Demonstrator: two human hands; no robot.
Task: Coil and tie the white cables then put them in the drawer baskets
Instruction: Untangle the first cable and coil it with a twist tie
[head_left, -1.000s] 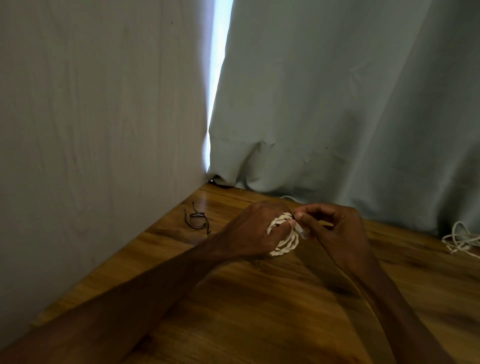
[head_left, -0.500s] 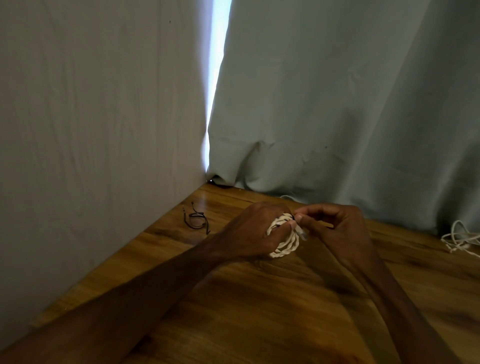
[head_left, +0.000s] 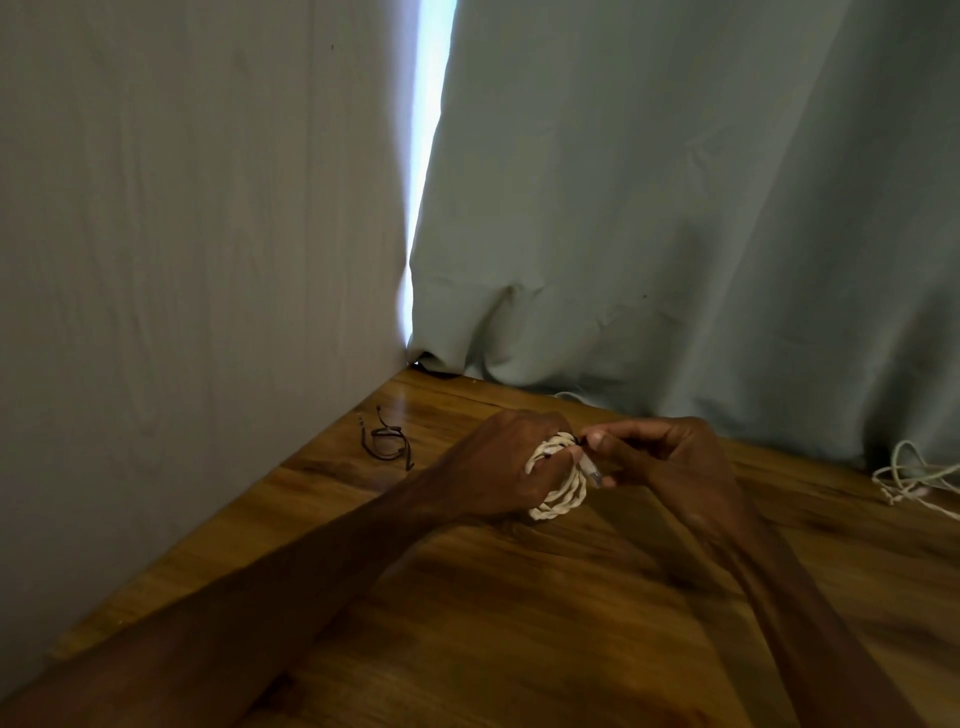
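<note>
At centre frame, just above the bench (head_left: 519, 634), the left hand (head_left: 493, 462) has its grip closed round the coiled white cable (head_left: 563, 496). The loops sit over its fingers, so the bundle cannot spring open while the end is dealt with. The right hand (head_left: 675, 457) meets it from the right with a narrow grip, thumb and fingertips pinching the plug end (head_left: 593, 472) right against the coil. This looks like the tucking or tying step, with the coiling itself done. A dark sliver shows at the top of the coil beside the right thumb; whether it is a tie I cannot tell.

A black tie (head_left: 387, 441) lies on the wood left of the hands, near the wall panel (head_left: 182, 234) and within easy reach. A loose white cable (head_left: 914, 475) lies uncoiled at the right edge of the frame, at the foot of the curtain (head_left: 675, 208), so more work seems to be left. No drawer or basket is in view.

Panel and curtain close the bench off on the left and behind. Open wood lies toward the bottom of the frame and at right, between the right forearm and the loose cable.
</note>
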